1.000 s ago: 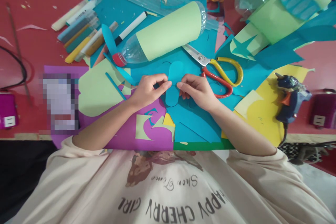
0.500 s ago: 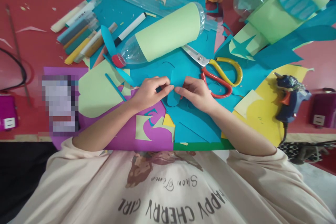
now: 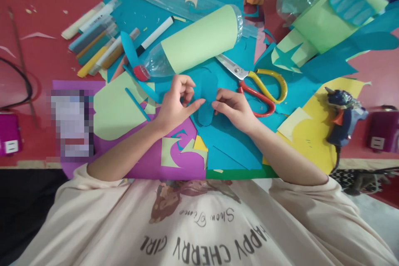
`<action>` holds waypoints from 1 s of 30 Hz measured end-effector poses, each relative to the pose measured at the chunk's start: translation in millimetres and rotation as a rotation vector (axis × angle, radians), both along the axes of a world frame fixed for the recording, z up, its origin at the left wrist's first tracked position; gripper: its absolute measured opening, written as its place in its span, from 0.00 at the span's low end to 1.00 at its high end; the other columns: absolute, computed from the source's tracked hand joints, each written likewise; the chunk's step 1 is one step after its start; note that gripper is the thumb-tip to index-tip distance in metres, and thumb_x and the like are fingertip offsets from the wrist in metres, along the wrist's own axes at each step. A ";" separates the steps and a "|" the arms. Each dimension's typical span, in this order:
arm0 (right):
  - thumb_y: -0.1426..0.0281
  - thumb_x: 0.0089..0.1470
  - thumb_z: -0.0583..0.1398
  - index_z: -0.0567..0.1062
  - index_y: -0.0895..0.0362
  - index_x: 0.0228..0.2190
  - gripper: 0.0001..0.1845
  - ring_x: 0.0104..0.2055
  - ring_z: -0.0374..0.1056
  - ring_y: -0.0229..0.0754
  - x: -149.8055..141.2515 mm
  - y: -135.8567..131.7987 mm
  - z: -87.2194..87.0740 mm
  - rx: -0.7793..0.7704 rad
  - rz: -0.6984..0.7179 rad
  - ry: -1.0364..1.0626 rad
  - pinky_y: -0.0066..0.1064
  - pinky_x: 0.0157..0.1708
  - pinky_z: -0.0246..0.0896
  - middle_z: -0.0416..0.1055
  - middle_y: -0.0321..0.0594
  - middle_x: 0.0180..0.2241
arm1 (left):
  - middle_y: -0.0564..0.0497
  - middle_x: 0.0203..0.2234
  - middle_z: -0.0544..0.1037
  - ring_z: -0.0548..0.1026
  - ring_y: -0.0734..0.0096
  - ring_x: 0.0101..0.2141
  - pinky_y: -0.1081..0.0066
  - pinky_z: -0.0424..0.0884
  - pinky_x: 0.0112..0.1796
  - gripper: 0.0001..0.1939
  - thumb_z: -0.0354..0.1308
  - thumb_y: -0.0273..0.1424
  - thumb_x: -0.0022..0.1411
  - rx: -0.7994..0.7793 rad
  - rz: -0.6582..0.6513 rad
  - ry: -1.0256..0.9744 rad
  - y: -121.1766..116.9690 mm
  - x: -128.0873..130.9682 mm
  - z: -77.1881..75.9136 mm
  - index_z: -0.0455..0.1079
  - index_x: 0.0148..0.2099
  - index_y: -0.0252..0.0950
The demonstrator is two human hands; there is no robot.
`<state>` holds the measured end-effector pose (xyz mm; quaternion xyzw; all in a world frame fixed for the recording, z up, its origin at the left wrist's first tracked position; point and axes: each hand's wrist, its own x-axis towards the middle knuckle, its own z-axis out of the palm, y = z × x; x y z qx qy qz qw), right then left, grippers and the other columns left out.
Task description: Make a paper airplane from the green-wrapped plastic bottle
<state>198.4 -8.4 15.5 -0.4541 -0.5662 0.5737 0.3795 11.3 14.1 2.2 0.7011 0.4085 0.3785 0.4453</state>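
Blue paper piece point(image 3: 206, 104), round-ended: pinched at one edge by right hand point(image 3: 235, 110), lying left of it. Left hand point(image 3: 175, 106): thumb spread from curled fingers, tip over the piece. Scissors point(image 3: 242, 74): just beyond right hand. Green-wrapped bottle point(image 3: 201, 38): beyond both. Glue gun point(image 3: 342, 128): right of right hand.

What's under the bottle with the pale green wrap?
Blue paper shows along both sides of the bottle, and the scissors reach its near edge. What lies directly beneath is covered; I can't tell whether the blades continue under it.
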 end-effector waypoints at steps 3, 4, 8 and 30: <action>0.49 0.51 0.62 0.67 0.55 0.22 0.24 0.28 0.61 0.35 -0.1 -0.5 -1.5 0.079 -0.006 -0.006 0.28 0.28 0.58 0.64 0.33 0.23 | 0.57 0.25 0.69 0.70 0.78 0.26 0.76 0.68 0.29 0.13 0.59 0.42 0.62 0.033 -0.065 0.050 -2.6 0.1 1.1 0.61 0.37 0.39; 0.48 0.52 0.61 0.68 0.55 0.24 0.23 0.29 0.62 0.36 0.0 -0.8 -1.8 0.087 0.005 0.001 0.29 0.30 0.60 0.66 0.35 0.25 | 0.55 0.28 0.72 0.72 0.77 0.29 0.75 0.70 0.32 0.13 0.57 0.43 0.64 0.026 -0.105 0.070 -3.2 0.1 3.0 0.62 0.37 0.39; 0.48 0.55 0.59 0.70 0.55 0.29 0.22 0.32 0.65 0.37 0.1 -1.8 -3.1 0.095 0.031 0.002 0.30 0.32 0.63 0.69 0.38 0.30 | 0.51 0.34 0.76 0.76 0.73 0.35 0.73 0.73 0.38 0.17 0.56 0.48 0.63 -0.049 -0.183 0.051 -2.9 -0.4 10.2 0.65 0.38 0.38; 0.51 0.52 0.64 0.63 0.56 0.25 0.23 0.19 0.59 0.30 -3.0 -2.7 -6.0 -0.010 -0.018 0.015 0.23 0.17 0.53 0.59 0.29 0.19 | 0.59 0.19 0.65 0.66 0.81 0.22 0.79 0.63 0.25 0.11 0.56 0.33 0.61 -0.183 -0.112 -0.026 2.0 0.1 7.7 0.59 0.28 0.37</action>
